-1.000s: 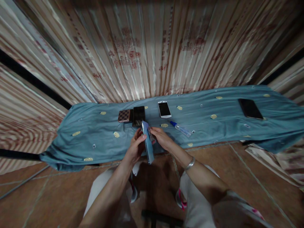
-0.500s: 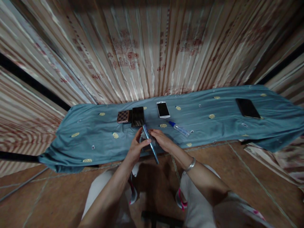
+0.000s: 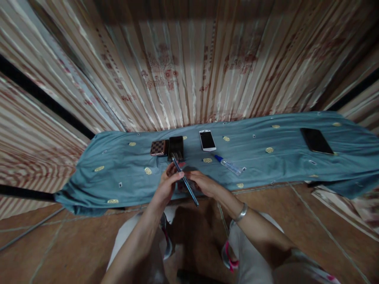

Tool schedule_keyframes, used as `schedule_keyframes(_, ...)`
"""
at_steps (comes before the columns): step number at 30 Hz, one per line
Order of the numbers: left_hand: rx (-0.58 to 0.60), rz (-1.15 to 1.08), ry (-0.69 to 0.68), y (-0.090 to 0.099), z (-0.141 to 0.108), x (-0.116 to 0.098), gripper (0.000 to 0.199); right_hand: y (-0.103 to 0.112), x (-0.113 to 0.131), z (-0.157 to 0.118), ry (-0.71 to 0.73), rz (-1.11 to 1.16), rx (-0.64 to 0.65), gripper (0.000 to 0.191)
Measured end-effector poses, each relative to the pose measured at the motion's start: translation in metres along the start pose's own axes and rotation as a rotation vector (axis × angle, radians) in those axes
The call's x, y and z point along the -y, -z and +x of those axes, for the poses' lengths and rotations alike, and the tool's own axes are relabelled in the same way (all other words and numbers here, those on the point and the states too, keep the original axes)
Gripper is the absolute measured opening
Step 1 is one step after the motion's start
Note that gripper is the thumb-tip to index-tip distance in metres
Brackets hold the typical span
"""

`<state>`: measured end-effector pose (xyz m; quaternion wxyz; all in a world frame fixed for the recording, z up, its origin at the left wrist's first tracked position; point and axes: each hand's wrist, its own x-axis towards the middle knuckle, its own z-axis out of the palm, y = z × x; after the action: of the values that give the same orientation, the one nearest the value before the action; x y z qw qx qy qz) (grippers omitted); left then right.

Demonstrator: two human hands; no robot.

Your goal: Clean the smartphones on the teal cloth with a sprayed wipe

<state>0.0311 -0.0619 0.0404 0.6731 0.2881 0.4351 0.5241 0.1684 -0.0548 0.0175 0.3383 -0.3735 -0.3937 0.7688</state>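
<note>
My left hand (image 3: 167, 182) is closed around a slim phone (image 3: 188, 186), tilted so that mostly its shiny blue edge shows. The left thumb presses on that edge. My right hand (image 3: 203, 183) is just behind and right of the phone, its fingers bent together against the far side. A small reddish patch (image 3: 181, 164) shows between the hands; what it belongs to is unclear. Beyond the hands lies a dark phone (image 3: 176, 147), with a brown checkered case (image 3: 158, 147) beside it. A white phone (image 3: 207, 141) and a blue-capped clear bottle (image 3: 229, 165) rest to the right.
A black tablet-like slab (image 3: 316, 140) lies at the right on the teal cloth (image 3: 281, 165), which covers a long low surface. A striped curtain (image 3: 189, 67) hangs behind it. My knees and feet are below, over the tiled floor (image 3: 314, 221).
The phone has turned so its face shows less and its edge more. The right hand has slid further behind it. The whole view has shifted slightly.
</note>
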Motion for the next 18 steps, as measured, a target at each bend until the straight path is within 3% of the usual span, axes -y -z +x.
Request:
schedule_keyframes(8,-0.087,-0.066,-0.102,0.012,0.003,-0.020,0.038,-0.005,-0.011,-0.017,-0.118,0.117,0.170,0.030)
schedule_keyframes(12,-0.111,-0.071,-0.152,0.014,0.006,-0.021,0.035,-0.005,-0.014,-0.021,-0.151,0.143,0.156,0.028)
schedule_keyframes(18,-0.180,-0.003,-0.322,0.014,0.017,-0.012,0.049,-0.005,-0.021,-0.019,-0.182,0.173,0.043,0.029)
